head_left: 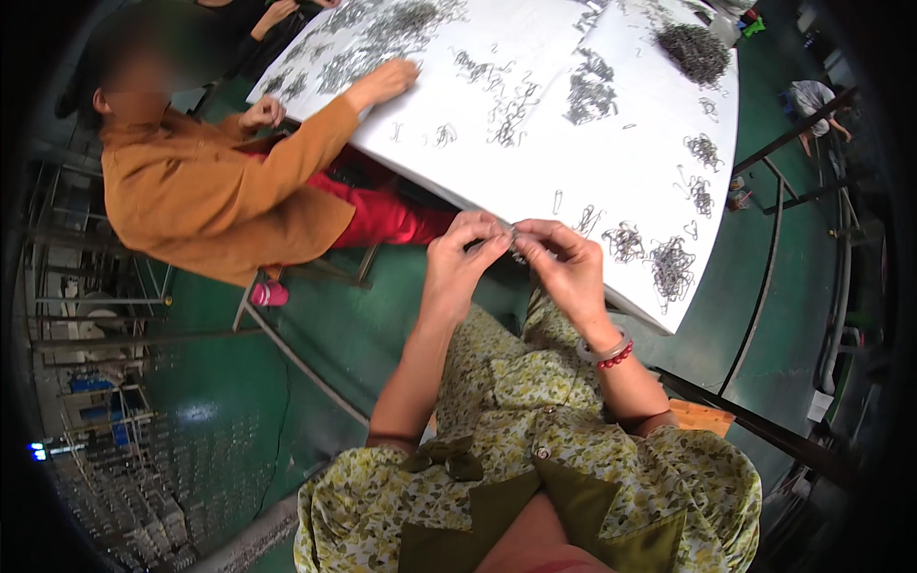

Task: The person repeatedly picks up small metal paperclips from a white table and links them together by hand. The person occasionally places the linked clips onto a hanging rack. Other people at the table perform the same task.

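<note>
My left hand (pixel 459 256) and my right hand (pixel 570 270) meet just off the near edge of the white table (pixel 544 186). Between their fingertips is a small grey metal piece (pixel 513 232), mostly covered by the fingers; it looks like bent wire. Both hands are closed in a pinch. Close to my right hand on the table lie small piles of dark bent-wire pieces (pixel 625 243) and a bigger tangle of them (pixel 671 268). A single wire loop (pixel 558 201) lies apart.
A co-worker in an orange-brown jacket (pixel 224 196) sits at the table's left side, one hand (pixel 386 82) over wire pieces. A large dark heap of wire (pixel 694 53) stands at the far right corner. Metal rails (pixel 764 277) run along the right over green floor (pixel 712 334).
</note>
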A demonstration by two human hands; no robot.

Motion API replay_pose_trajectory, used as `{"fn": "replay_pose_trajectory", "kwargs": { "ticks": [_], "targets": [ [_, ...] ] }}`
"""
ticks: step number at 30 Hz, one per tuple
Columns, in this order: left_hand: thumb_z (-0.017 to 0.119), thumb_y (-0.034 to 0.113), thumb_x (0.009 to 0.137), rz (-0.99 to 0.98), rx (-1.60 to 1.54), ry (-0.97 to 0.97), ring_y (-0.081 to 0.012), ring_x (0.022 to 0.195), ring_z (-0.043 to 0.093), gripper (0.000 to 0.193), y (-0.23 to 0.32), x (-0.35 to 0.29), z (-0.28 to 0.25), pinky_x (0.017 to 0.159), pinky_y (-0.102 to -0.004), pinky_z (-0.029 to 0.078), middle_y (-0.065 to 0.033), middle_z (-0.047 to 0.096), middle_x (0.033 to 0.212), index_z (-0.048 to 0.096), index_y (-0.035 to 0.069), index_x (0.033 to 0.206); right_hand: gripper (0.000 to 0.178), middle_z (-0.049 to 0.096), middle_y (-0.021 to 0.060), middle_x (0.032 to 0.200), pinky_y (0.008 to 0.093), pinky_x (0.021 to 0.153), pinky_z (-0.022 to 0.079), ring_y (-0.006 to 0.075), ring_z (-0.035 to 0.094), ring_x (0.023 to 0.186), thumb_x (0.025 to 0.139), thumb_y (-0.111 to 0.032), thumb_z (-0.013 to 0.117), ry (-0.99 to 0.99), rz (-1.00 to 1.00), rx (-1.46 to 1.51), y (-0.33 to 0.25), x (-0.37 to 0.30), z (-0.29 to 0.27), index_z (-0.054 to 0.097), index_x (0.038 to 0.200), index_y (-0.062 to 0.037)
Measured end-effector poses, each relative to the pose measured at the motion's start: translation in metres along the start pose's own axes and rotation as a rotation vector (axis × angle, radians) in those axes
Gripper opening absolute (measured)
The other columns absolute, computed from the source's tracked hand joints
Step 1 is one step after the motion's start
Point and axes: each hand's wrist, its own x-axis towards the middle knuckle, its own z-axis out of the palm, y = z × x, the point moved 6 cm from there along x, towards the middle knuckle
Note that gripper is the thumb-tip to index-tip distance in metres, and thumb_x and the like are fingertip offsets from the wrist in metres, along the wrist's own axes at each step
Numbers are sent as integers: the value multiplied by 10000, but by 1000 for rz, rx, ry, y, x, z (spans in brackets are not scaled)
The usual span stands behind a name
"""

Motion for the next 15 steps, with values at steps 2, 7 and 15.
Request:
{"fn": "replay_pose_trajectory", "kwargs": {
  "ticks": [2, 7, 15],
  "targets": [
    [605, -34, 811, 55, -12, 59, -120, 894, 532, 83, 3, -2, 2, 803, -234, 451, -83, 558, 986, 590, -44, 893, 167, 658, 50, 856, 213, 719, 505, 85, 606, 784, 805, 15, 630, -23, -17, 21, 3, 1, 4, 636, 972, 30],
    [566, -59, 836, 137, -6, 147, -120, 863, 559, 104, 9, -7, 9, 776, -224, 458, -107, 606, 971, 564, -50, 939, 236, 666, 76, 877, 216, 662, 510, 103, 621, 784, 820, 10, 607, -1, -217, -62, -8, 15, -5, 622, 1056, 9],
    [577, -78, 821, 137, 71, 147, -132, 871, 565, 100, 10, -7, -1, 754, -239, 471, -100, 617, 940, 596, -43, 913, 222, 621, 186, 878, 353, 770, 477, 323, 583, 825, 765, 51, 535, 192, -346, -913, 41, 173, -151, 640, 959, 24]
  ]
}}
